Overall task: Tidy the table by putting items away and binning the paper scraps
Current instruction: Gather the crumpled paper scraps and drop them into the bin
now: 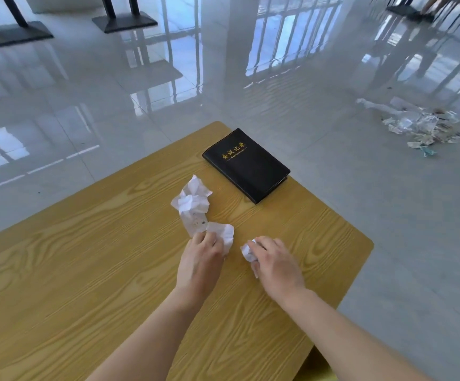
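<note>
On the yellow wooden table point(85, 270) lies a black notebook point(246, 165) with gold lettering, near the far corner. A large crumpled white paper point(193, 202) sits in the middle of the table. My left hand point(200, 262) grips a second crumpled paper point(224, 235) that touches the large one. My right hand point(275, 264) is closed over a small paper ball point(248, 251), which shows at the fingertips and under the palm.
A heap of torn paper scraps point(416, 125) lies on the glossy grey floor to the right of the table. Black table bases point(124, 20) stand far back on the left. The table's right edge point(360, 259) is close to my right hand.
</note>
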`<state>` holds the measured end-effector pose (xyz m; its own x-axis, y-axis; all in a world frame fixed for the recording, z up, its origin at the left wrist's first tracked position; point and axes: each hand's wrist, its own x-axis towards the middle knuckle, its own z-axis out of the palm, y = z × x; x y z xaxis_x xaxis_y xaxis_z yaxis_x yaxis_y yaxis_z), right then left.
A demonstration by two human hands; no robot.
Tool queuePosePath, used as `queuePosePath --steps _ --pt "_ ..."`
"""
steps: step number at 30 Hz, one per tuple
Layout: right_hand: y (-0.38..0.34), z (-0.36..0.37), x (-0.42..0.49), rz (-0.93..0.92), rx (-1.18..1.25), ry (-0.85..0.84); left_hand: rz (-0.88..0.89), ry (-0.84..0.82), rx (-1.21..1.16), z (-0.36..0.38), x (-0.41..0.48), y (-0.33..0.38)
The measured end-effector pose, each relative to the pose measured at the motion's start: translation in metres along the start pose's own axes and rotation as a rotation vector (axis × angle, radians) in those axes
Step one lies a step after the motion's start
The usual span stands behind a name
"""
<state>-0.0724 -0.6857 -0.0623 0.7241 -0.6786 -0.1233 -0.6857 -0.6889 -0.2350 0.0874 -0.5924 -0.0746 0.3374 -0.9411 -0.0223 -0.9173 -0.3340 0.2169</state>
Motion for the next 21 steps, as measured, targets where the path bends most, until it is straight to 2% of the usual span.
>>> queuePosePath --steps 6,14,21 --pt "0.007 -0.001 0.000 -0.045 0.018 0.048 -0.010 0.060 -0.016 -0.003 -0.003 0.007" --pt "0.029 -0.018 -0.013 -0.067 0.207 0.132 -0.039 0.167 -0.045 -0.020 -0.021 0.043" --pt "0.047 -0.032 -0.038 -0.080 0.271 0.155 -0.041 0.173 -0.015 -0.031 -0.039 0.076"
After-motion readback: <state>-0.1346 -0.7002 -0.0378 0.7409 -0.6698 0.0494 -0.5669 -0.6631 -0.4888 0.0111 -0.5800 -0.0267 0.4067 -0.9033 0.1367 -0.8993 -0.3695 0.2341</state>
